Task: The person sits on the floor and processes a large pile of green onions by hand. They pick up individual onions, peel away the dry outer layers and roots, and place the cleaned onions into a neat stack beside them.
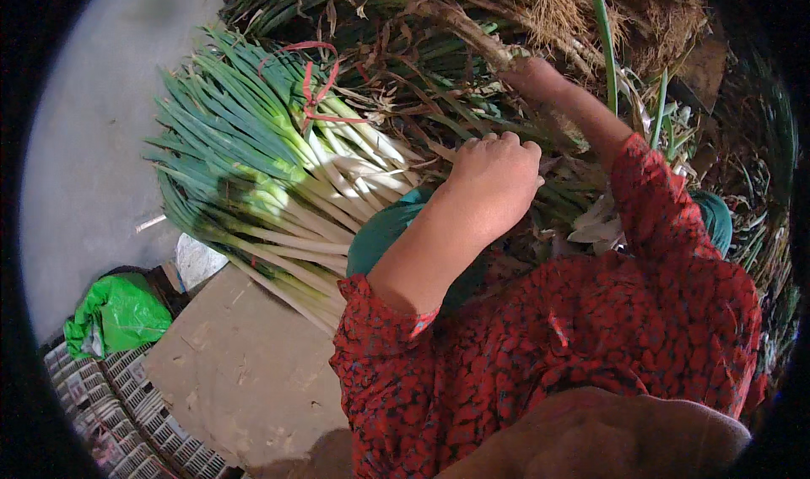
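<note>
My left hand (497, 169) is bent into a loose fist, knuckles up, over dry leaf litter; its fingers point away from the camera, so whether it grips anything is hidden. Farther out, my right hand (528, 74) is at a pile of unpeeled spring onions (462, 26) with brown, rooty stems; its fingers are mostly hidden. Left of my hands lies a heap of cleaned spring onions (285, 181), white stems towards me and green leaves to the left. A red plastic tie (310, 102) is knotted around part of it.
Peeled husks and dry leaves (595, 226) lie around my knees. At the lower left are a brown board (253, 365), plastic crates (120, 403), a green plastic bag (126, 314) and a white bag (196, 260). Grey floor (101, 162) stretches along the left.
</note>
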Motion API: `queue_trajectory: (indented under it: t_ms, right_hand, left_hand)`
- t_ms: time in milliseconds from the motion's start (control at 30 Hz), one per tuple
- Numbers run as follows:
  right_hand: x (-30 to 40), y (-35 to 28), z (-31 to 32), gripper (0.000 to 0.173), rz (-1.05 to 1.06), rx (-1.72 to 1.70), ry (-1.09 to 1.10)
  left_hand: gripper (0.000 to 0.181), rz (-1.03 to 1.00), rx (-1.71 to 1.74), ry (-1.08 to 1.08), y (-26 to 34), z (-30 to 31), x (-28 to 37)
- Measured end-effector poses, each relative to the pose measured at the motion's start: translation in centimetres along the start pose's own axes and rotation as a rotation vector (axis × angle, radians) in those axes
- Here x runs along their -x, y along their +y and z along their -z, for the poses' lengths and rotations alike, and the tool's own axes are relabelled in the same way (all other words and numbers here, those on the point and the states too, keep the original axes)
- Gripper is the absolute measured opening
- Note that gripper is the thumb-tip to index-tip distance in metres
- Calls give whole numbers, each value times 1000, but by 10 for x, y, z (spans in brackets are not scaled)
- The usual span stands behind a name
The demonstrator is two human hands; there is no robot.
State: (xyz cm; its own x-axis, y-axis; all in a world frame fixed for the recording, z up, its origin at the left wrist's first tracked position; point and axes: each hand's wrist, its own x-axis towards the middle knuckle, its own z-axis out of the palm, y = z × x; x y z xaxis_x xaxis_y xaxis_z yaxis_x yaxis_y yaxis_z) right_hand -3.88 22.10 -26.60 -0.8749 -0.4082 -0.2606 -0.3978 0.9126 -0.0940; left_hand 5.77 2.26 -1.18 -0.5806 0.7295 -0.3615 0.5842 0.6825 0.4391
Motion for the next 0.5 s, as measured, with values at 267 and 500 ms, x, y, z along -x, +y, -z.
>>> queue_trajectory:
  t_ms: [267,500]
  right_hand:
    - [62,-76,82,38,-493,-492,-51]
    - [163,-70,110,30,-210,-275,-44]
  left_hand:
    - [26,50,-4,-73,-10,-9,-8]
    - [30,59,0,-117,-15,-14,-7]
